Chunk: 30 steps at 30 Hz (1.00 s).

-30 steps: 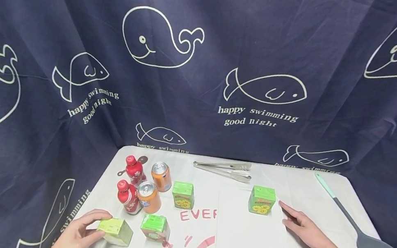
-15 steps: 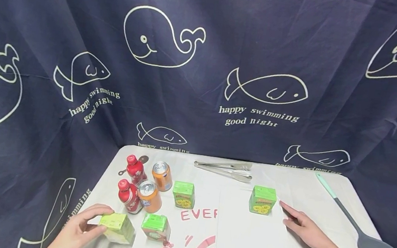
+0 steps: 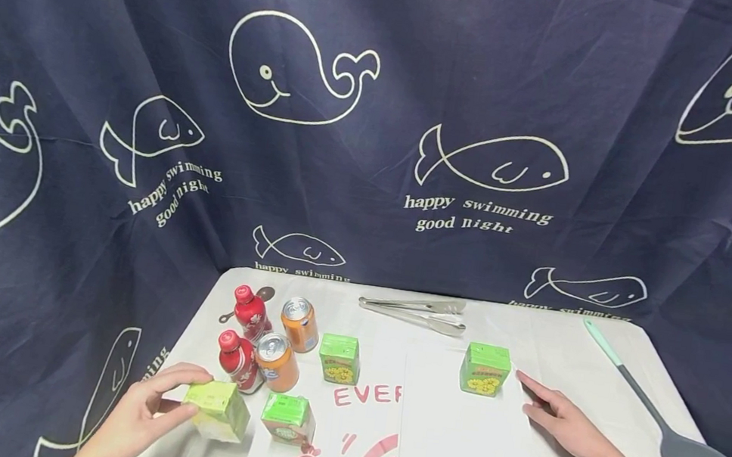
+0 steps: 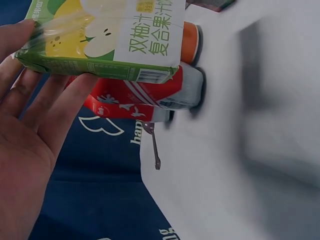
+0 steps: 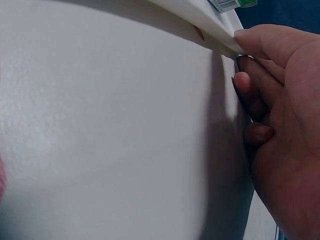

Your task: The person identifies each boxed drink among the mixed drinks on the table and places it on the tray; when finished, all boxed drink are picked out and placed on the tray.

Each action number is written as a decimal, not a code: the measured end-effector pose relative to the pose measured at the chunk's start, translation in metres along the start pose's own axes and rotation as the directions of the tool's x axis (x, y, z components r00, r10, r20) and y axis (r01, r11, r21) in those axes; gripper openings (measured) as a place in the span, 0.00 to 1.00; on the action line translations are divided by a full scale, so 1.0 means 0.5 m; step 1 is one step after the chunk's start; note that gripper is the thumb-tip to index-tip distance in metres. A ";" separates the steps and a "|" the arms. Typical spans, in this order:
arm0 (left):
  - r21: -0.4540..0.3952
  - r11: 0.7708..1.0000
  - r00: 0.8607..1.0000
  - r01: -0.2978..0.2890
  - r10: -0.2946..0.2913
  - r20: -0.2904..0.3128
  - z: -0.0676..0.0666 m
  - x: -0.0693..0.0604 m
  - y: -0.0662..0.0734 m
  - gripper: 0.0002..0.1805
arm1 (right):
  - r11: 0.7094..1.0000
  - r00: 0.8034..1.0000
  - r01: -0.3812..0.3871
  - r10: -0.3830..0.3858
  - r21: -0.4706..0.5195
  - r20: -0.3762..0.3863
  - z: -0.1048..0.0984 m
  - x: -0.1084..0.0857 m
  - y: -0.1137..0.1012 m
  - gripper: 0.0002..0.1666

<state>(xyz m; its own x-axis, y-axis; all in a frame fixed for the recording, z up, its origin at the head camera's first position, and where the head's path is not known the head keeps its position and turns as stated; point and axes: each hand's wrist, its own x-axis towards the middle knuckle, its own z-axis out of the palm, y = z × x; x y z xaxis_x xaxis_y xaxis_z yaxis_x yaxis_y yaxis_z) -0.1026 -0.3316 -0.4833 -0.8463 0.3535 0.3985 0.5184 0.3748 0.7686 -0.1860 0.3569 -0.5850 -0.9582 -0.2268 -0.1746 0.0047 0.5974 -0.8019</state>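
My left hand point(image 3: 141, 412) grips a yellow-green juice carton point(image 3: 218, 412) between thumb and fingers. In the left wrist view the carton point(image 4: 107, 37) shows fruit pictures and a barcode, held up above the table. My right hand point(image 3: 568, 429) pinches the edge of a flat white board point(image 3: 462, 454). In the right wrist view the thumb lies above that edge and the other fingers curl below. A green juice carton with yellow flowers point(image 3: 484, 370) stands on the board's far part. Two more green cartons, a flowered one point(image 3: 339, 360) and a reddish-sided one point(image 3: 288, 420), stand left of the board.
Two red bottles point(image 3: 238, 360) and two orange cans point(image 3: 277, 362) cluster at the table's left, beside a dark spoon point(image 3: 265, 293). Metal tongs point(image 3: 413, 314) lie at the back. A grey spatula point(image 3: 688, 451) lies at the right. Dark blue cloth point(image 3: 385, 71) hangs around the table.
My left hand has raised the yellow-green carton slightly and moved it away from the near edge. The right hand and the white board have stayed in place.
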 end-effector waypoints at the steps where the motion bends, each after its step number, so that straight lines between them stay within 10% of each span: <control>1: -0.002 1.000 1.000 0.004 -0.004 0.001 -0.001 0.002 0.002 0.24 | 1.000 1.000 -0.001 0.001 0.001 0.001 0.000 0.000 0.000 0.40; 30: -0.027 0.999 0.999 -0.037 0.037 -0.028 0.012 0.085 0.043 0.25 | 1.000 1.000 0.007 -0.007 -0.013 0.000 -0.001 0.000 -0.004 0.40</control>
<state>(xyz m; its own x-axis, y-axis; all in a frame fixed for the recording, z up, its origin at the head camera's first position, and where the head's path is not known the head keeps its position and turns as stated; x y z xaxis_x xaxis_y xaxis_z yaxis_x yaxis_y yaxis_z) -0.1266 -0.3037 -0.4530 -0.8298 0.3431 0.4401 0.5462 0.3382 0.7663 -0.1861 0.3561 -0.5831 -0.9582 -0.2309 -0.1691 -0.0056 0.6058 -0.7956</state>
